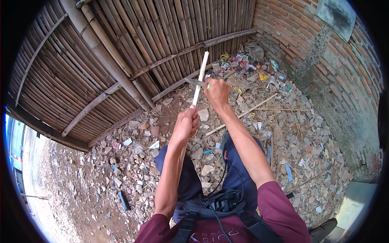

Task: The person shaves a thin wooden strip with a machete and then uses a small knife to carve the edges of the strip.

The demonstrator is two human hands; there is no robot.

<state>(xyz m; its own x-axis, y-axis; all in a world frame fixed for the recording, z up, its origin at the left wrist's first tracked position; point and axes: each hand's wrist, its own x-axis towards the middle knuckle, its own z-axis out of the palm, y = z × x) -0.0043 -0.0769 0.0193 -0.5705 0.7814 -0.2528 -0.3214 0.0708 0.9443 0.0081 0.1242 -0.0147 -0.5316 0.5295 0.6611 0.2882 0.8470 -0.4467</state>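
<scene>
My left hand (187,122) is closed round a pale, peeled wooden stick (201,71), which slants up and away from me. Its lower part runs back beneath my left forearm. In my right hand (217,92) is a knife, its handle mostly hidden by my fingers, with a bit of bright green showing. The knife's blade (195,82) lies across the stick above my left hand and points left. From here I cannot tell how deep the edge sits in the wood.
A bamboo slat wall (170,28) rises ahead and left, meeting a brick wall (300,36) at right. Stones and litter cover the ground (142,162). Another thin pale stick (243,114) lies right of my hands. A black pouch with cables (214,205) rests at my waist.
</scene>
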